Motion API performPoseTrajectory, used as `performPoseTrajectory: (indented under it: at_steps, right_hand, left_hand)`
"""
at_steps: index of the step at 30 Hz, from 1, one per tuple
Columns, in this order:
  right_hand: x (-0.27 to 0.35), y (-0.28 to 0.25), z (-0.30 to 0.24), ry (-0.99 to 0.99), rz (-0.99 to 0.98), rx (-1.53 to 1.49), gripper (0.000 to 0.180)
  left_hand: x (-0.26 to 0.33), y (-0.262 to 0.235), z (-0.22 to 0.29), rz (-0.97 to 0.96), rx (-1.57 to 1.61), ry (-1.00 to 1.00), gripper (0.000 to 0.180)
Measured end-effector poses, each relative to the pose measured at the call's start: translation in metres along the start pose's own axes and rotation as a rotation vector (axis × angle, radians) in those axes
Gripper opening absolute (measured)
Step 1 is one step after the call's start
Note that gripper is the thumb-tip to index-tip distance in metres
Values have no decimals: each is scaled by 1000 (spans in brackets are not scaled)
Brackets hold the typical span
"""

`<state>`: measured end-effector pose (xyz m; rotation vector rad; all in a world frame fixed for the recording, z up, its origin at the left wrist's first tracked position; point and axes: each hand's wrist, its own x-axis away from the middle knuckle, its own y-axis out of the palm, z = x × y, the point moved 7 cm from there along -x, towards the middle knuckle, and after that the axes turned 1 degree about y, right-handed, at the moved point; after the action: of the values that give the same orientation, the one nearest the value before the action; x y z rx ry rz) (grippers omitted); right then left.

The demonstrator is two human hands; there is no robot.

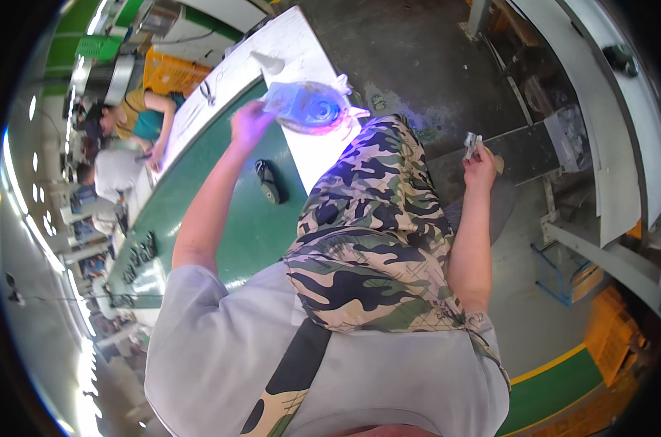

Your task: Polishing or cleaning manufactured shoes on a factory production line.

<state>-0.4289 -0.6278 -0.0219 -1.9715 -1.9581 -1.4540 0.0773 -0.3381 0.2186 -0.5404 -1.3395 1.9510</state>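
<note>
My left hand (249, 124) reaches over the table, its fingers closed at the left end of a blue plastic container (290, 100). That container has a round ringed part and stands in a bright violet-blue glow, which blurs its outline. Beneath it is a round, dirty-looking tray or dish (339, 93). Out to the right, away from the table, my right hand (480, 172) pinches a small silvery-white piece (472, 146) whose kind I cannot make out. A dark shoe (267, 182) lies on the green surface (232, 207), below my left hand.
A white cone-shaped nozzle (270, 63) and a pliers-like tool (207, 92) are on the white tabletop (301, 44). Several dark shoes (141, 255) sit farther left. A co-worker (137, 120) leans at the far side. Shelving (600, 146) and orange crates (611, 331) stand right.
</note>
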Motion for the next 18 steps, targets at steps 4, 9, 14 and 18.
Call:
performPoseTrajectory:
  at_steps: [4,9,14,18]
  right_hand:
    - [8,13,11,54,-39,120,18]
    - [27,57,1,-4,-48,257,15]
    - [50,123,-2,-60,-108,440,15]
    - [56,167,11,-128,-157,590,19]
  left_hand:
    - [131,47,-200,-128,-147,-419,81]
    - [164,135,-198,-195,19,-574,94]
    - [142,149,-188,-325,-60,-819,82]
    - [137,159,-216,-434,101,-814,71]
